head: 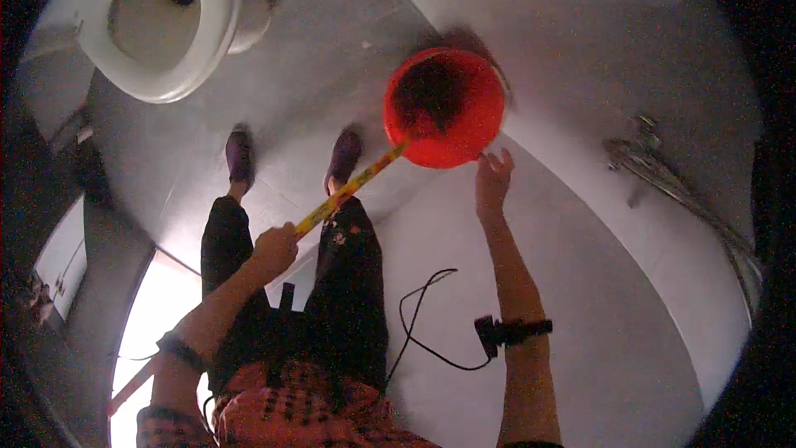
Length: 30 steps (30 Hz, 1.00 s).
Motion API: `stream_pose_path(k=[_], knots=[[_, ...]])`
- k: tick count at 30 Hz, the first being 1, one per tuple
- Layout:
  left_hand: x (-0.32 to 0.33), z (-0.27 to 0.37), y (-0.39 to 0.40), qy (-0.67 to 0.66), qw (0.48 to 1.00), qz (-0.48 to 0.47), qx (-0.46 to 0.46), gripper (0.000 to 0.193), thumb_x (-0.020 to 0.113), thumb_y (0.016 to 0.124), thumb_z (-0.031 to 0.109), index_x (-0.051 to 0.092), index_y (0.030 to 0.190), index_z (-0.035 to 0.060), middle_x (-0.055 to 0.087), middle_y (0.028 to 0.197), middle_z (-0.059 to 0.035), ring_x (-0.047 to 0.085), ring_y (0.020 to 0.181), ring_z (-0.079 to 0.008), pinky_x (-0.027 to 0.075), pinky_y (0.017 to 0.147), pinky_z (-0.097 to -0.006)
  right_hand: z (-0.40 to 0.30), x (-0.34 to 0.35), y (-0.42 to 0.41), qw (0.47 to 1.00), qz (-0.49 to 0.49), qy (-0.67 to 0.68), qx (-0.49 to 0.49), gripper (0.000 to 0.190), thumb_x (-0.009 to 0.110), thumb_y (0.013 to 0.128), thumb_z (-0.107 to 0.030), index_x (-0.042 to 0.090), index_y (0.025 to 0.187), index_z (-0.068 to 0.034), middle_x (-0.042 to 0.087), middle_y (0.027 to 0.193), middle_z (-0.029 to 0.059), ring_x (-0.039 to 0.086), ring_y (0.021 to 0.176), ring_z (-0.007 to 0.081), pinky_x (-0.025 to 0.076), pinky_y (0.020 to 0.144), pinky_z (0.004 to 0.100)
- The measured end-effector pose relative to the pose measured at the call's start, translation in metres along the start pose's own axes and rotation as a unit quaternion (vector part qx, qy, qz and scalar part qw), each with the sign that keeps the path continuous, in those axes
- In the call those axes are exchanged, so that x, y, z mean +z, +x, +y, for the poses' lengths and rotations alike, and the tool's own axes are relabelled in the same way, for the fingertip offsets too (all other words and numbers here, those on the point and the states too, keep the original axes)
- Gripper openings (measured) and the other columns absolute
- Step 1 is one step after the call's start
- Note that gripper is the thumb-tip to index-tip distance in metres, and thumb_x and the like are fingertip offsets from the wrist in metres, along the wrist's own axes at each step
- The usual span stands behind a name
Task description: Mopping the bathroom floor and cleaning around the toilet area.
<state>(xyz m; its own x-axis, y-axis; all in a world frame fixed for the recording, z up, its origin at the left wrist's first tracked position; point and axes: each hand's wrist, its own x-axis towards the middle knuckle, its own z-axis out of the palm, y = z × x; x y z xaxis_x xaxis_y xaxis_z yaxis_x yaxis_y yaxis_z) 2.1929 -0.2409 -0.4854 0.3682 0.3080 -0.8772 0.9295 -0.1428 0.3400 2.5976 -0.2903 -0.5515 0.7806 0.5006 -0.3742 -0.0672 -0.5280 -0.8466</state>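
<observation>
A red plastic bucket (463, 146) stands on the floor near the wall, its inside dark. My left hand (275, 253) is closed around a yellow patterned handle (342, 195). The handle slants up to the bucket's near left rim; whether its end goes inside is hard to tell, and a reddish length of it seems to continue behind my left forearm. My right hand (493, 177) is at the bucket's lower right rim with fingers slightly bent. Whether those fingers grip the rim is unclear.
A white toilet (214, 56) with its bowl uncovered stands at the upper left. Metal tap fittings (659, 168) are on the right wall. A black cable (410, 330) hangs beside my right forearm. Bright light comes through an opening (152, 317) at the lower left.
</observation>
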Motion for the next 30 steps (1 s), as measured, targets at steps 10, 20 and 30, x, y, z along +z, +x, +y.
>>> stream_pose_path(k=[10,20,30], knots=[[0.001,0.036,-0.015,-0.046,0.993,-0.105,-0.024,0.028,0.058,0.07,0.017,0.042,0.087,0.0012,0.054,0.065,-0.0181,0.055,0.064,-0.0349,0.045,0.057,-0.044,0.133,-0.115,0.191,0.964,-0.103,-0.244,0.037,0.062,0.063,0.069,-0.032,0.031,0.114,-0.003,0.042,0.113,0.0144,0.048,0.094,0.027,0.04,0.081,0.0395],[0.001,0.128,0.185,-0.351,0.896,-0.235,0.135,0.042,0.057,0.075,0.037,0.046,0.097,0.0037,0.057,0.072,-0.0099,0.056,0.062,-0.0223,0.047,0.055,-0.0341,0.078,-0.154,0.203,0.867,-0.027,-0.489,-0.096,0.037,0.05,0.078,-0.028,0.051,0.1,0.001,0.054,0.095,0.0157,0.054,0.084,0.0248,0.043,0.075,0.0327],[-0.007,0.063,0.076,-0.318,0.869,-0.369,0.082,0.027,0.057,0.077,0.025,0.053,0.096,0.0055,0.056,0.07,-0.0046,0.055,0.059,-0.0132,0.045,0.057,-0.0247,0.052,-0.097,0.138,0.925,-0.067,-0.334,-0.17,0.031,0.044,0.085,-0.029,0.053,0.073,-0.002,0.052,0.062,0.0037,0.049,0.055,0.0126,0.04,0.054,0.0255]])
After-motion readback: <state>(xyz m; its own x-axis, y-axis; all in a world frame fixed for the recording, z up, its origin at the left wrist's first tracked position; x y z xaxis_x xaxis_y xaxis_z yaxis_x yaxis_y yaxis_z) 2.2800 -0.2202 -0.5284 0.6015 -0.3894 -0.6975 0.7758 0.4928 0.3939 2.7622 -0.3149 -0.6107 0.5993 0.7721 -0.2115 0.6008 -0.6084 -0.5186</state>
